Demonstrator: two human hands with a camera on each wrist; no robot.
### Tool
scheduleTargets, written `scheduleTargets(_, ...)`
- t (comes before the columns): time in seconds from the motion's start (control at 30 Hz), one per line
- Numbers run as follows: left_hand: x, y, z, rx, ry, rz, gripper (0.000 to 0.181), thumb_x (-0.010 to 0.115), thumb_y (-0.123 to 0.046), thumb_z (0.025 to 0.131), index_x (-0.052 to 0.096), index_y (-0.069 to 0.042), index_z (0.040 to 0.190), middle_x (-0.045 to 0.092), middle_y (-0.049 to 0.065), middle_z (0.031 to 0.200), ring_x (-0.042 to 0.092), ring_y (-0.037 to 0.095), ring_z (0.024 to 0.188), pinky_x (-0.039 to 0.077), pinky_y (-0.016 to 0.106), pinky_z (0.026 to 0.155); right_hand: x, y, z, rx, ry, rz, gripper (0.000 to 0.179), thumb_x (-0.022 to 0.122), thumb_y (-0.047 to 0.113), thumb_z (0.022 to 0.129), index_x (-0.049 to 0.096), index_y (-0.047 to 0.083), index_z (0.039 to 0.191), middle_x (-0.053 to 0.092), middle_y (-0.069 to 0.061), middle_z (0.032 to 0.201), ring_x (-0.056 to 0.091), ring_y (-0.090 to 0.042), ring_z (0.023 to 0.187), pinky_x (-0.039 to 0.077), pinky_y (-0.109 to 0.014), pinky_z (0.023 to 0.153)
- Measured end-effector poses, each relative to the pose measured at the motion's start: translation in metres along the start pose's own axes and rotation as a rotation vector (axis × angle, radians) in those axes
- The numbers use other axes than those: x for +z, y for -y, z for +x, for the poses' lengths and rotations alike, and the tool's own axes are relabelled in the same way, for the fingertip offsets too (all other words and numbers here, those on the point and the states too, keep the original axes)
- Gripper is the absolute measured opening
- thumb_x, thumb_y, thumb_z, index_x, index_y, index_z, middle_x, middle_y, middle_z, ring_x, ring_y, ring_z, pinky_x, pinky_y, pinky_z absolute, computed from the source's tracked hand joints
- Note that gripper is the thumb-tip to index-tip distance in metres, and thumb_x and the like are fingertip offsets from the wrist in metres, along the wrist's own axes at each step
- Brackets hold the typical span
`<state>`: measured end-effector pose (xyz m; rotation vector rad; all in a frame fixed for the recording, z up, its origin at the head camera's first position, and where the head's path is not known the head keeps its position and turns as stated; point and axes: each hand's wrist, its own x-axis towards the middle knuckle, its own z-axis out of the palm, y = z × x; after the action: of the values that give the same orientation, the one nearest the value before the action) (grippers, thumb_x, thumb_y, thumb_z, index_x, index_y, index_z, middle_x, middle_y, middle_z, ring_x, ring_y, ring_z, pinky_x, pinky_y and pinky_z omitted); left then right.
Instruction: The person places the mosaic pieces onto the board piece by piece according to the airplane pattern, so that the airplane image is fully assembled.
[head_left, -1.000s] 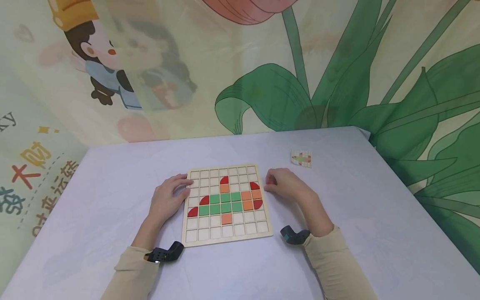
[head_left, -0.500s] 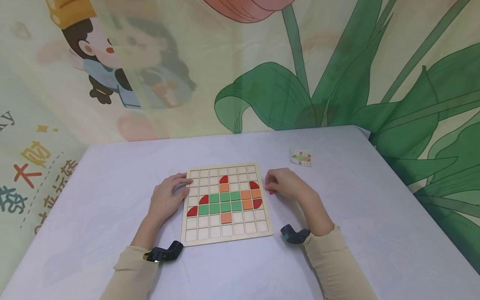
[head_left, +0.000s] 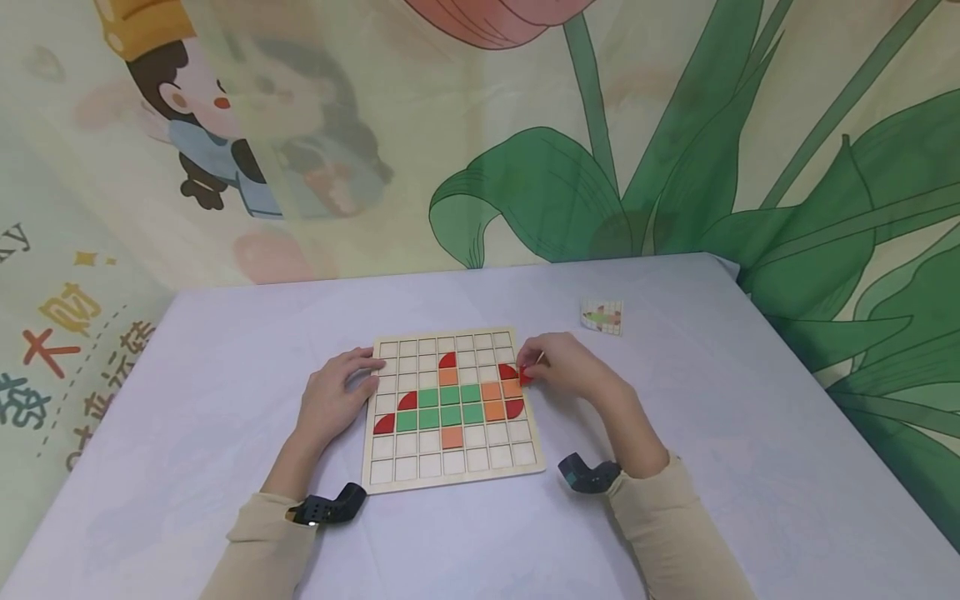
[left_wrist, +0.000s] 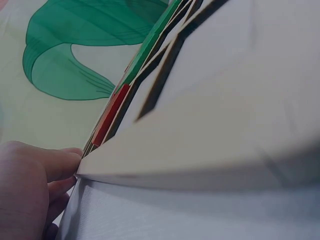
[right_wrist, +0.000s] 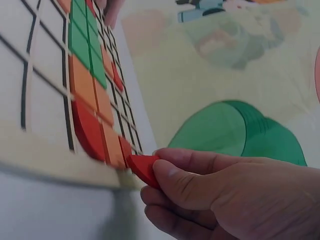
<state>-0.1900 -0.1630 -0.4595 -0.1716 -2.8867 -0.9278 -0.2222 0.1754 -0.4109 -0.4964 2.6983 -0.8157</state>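
A pale wooden grid board (head_left: 450,482) lies on the table, with green and orange square tiles and red quarter-circle tiles in its cells. My left hand (head_left: 337,396) rests against the board's left edge, touching the rim with thumb and fingertips. In the left wrist view, that hand (left_wrist: 30,185) meets the rim beside a red tile (left_wrist: 111,115). My right hand (head_left: 566,365) pinches a red quarter-circle tile (head_left: 526,375) between thumb and forefinger over the board's right rim. The right wrist view has the held tile (right_wrist: 144,169) close to an orange tile (right_wrist: 114,147).
A small pattern card (head_left: 602,317) with a similar coloured figure lies beyond my right hand. White cloth (head_left: 465,550) covers the table. A wall hanging (head_left: 420,167) with printed leaves and a cartoon figure stands behind its far edge.
My right hand has shifted slightly left, bringing the red quarter-circle tile from beside the board to its right rim. My left hand has stayed at the left edge.
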Motion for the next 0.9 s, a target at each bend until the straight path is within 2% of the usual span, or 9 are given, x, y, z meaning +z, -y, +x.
scheduleTargets(0.17,0.0,0.0,0.0,-0.001,-0.003,0.012,0.03,0.057,-0.024,0.091,0.066,-0.012,0.117,0.05,0.013,0.141,0.037,0.036,0.137,0.025,0.059,0.107,0.01,0.023,-0.002,-0.029,0.063,0.042,0.013,0.067,0.009,0.087,0.069,0.017,0.098,0.066,0.004,0.091,0.057,-0.014,0.087,0.053,-0.028,0.083)
scheduleTargets(0.4,-0.001,-0.002,0.0,-0.008,0.005,0.005,0.03,0.056,-0.023,0.092,0.065,-0.012,0.118,0.05,0.013,0.141,0.036,0.035,0.137,0.024,0.06,0.108,0.028,0.046,-0.005,-0.143,0.144,0.044,0.013,0.067,0.01,0.087,0.069,0.02,0.095,0.065,0.007,0.088,0.056,-0.011,0.082,0.052,-0.024,0.076)
scheduleTargets(0.6,-0.001,-0.001,-0.001,-0.016,0.013,0.005,0.03,0.056,-0.022,0.092,0.065,-0.012,0.119,0.049,0.013,0.142,0.035,0.035,0.138,0.024,0.059,0.109,0.04,0.058,-0.007,-0.212,0.206,0.043,0.009,0.073,0.014,0.083,0.068,0.021,0.086,0.062,0.01,0.074,0.056,-0.008,0.071,0.05,-0.019,0.067)
scheduleTargets(0.77,-0.001,-0.001,-0.001,-0.015,0.016,0.003,0.03,0.056,-0.021,0.092,0.065,-0.012,0.119,0.049,0.013,0.142,0.035,0.035,0.138,0.024,0.059,0.109,0.043,0.065,-0.011,-0.233,0.249,0.064,0.011,0.075,0.015,0.081,0.066,0.022,0.082,0.063,0.011,0.071,0.057,-0.005,0.069,0.05,-0.018,0.066)
scheduleTargets(0.9,-0.001,-0.001,0.0,-0.012,0.011,-0.001,0.029,0.057,-0.021,0.091,0.066,-0.013,0.118,0.049,0.013,0.142,0.037,0.035,0.137,0.025,0.059,0.108,0.048,0.068,-0.012,-0.265,0.271,0.035,0.01,0.075,0.016,0.081,0.067,0.022,0.08,0.062,0.012,0.07,0.057,-0.004,0.067,0.05,-0.017,0.065)
